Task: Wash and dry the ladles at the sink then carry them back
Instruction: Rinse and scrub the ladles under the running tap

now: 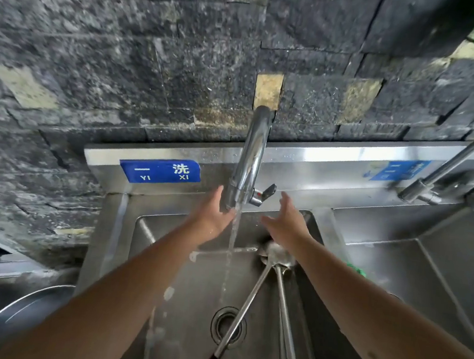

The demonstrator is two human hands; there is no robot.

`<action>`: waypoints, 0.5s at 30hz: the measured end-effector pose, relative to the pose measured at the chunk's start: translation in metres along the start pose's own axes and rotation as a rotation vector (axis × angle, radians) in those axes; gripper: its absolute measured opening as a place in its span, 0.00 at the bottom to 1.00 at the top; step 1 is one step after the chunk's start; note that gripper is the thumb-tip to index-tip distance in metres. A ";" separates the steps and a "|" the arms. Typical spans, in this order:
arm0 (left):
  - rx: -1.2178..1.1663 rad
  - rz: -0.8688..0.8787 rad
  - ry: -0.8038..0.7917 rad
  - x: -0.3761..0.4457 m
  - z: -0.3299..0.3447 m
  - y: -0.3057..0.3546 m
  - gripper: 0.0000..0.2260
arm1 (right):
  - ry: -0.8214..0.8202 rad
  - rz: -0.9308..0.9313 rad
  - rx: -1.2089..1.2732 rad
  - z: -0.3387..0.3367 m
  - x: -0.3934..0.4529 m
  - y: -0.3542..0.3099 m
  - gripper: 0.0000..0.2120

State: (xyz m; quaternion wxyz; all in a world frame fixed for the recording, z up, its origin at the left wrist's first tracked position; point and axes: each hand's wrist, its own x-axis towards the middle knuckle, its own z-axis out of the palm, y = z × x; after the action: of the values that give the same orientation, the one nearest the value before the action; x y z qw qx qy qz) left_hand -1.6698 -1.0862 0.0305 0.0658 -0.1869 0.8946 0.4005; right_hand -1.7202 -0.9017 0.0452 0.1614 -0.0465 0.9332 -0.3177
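Note:
Two or more steel ladles [276,258] lie in the left sink basin [190,287], bowls against the far right corner, long handles running toward me past the drain [227,326]. Water streams from the chrome tap [251,157] into the basin. My left hand [216,215] is spread open just left of the spout, its fingers by the stream. My right hand [285,221] is open to the right of the stream, below the tap lever [266,192] and above the ladle bowls. Neither hand holds anything.
A blue label [160,170] is on the steel backsplash. A second basin [413,263] with its own tap [445,170] lies to the right, a green thing [356,269] on the divider. A round steel pan rim [14,314] sits lower left. Dark stone wall behind.

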 end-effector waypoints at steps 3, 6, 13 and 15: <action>0.007 0.046 0.018 0.017 -0.006 0.020 0.28 | 0.012 -0.001 0.093 -0.014 0.009 -0.024 0.28; 0.000 0.083 -0.076 0.024 -0.008 0.032 0.22 | 0.052 0.025 0.070 -0.018 0.018 -0.037 0.15; 0.093 0.098 -0.075 0.012 -0.021 0.047 0.18 | 0.061 0.043 0.151 -0.016 0.023 -0.047 0.24; 0.160 0.137 -0.080 0.004 -0.024 0.052 0.15 | 0.045 0.039 0.189 -0.014 0.023 -0.049 0.27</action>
State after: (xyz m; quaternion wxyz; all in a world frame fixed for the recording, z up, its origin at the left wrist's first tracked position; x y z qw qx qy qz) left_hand -1.6924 -1.0734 0.0814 0.0888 -0.1032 0.9310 0.3386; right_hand -1.7477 -0.9367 0.0790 0.1501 -0.0055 0.9032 -0.4021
